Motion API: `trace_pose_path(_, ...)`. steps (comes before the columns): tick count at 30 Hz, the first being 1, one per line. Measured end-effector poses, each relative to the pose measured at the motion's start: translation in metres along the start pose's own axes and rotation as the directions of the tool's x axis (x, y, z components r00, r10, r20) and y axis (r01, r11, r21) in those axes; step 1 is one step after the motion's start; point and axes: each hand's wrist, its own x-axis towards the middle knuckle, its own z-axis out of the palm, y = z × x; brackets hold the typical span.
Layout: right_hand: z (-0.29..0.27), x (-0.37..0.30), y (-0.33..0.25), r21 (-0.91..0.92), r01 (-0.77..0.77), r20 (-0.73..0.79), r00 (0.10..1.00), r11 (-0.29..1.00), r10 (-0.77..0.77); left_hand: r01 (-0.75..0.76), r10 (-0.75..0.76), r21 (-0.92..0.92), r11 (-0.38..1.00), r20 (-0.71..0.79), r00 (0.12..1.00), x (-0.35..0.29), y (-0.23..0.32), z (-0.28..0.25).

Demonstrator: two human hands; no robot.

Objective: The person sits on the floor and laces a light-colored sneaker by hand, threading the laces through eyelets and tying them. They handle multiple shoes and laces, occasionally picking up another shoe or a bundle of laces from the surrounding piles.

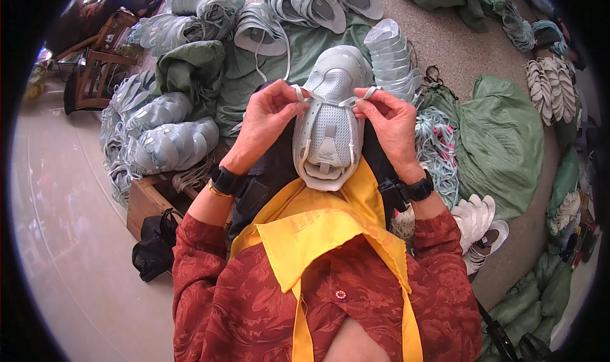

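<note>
A pale grey-green shoe upper (329, 114) lies across my lap, its rounded toe pointing away from me and its heel opening toward me. A white shoelace (333, 101) runs across it near the toe end. My left hand (272, 117) pinches one end of the lace between thumb and fingers, left of the shoe. On the right side, my right hand (389, 119) pinches the other end the same way. Between the two hands the lace crosses the mesh front. A yellow apron (318, 228) covers my lap below the heel.
Nested stacks of pale shoe uppers lie at the left (171, 143), at the back (311, 6) and right behind the shoe (393, 54). Bundled pale laces (437, 146) and a green sack (502, 146) lie right. A wooden box (149, 203) and black bag (154, 247) stand left.
</note>
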Motion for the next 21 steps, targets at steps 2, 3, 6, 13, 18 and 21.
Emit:
trace_pose_path(2,0.001,0.0,0.0,-0.021,0.019,-0.002,1.0,1.0,-0.019,-0.009,0.009,0.021,1.0,0.002,1.0,0.0,-0.002,-0.001)
trace_pose_path(3,0.001,0.0,0.0,-0.042,0.029,-0.001,1.0,0.999,-0.029,-0.01,0.01,0.0,1.0,-0.002,1.0,0.001,-0.001,0.0)
trace_pose_path(6,0.005,0.0,-0.001,-0.122,0.088,-0.023,0.996,0.989,-0.091,-0.017,0.017,-0.058,0.998,-0.011,1.0,0.001,-0.001,0.001)
trace_pose_path(13,0.018,0.002,-0.022,-0.497,0.327,0.095,0.941,0.804,-0.324,-0.009,-0.002,-0.158,0.987,-0.066,0.998,0.003,-0.005,0.007)
trace_pose_path(18,0.016,0.001,-0.02,-0.455,0.305,0.077,0.949,0.837,-0.304,-0.011,-0.006,-0.198,0.98,-0.084,0.996,0.005,-0.009,0.009)
trace_pose_path(21,0.015,0.001,-0.013,-0.425,0.297,0.056,0.951,0.855,-0.303,-0.042,0.022,-0.208,0.977,-0.098,0.995,0.008,-0.01,0.011)
